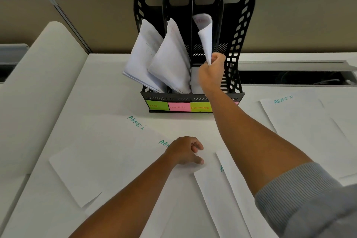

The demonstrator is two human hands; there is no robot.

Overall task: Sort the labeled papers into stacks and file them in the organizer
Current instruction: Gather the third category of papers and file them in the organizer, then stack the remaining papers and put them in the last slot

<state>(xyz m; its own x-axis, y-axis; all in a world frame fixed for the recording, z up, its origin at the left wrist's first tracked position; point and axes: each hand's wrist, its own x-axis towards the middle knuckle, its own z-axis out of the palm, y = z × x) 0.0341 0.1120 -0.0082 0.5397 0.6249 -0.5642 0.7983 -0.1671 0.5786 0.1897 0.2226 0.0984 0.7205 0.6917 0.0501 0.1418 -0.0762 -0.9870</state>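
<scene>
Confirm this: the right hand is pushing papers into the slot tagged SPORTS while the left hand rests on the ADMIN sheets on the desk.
Not quite. The head view shows the right hand holding its papers in the slot tagged FINANCE, not SPORTS. The rest stands: the left hand rests on the ADMIN sheets on the desk.

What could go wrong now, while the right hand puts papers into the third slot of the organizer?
1. The right hand pinches the Finance papers by one edge; they already curl over and may crease or catch on the divider.
2. The stacks in the first two slots lean far out and might slide from the organizer.
</scene>
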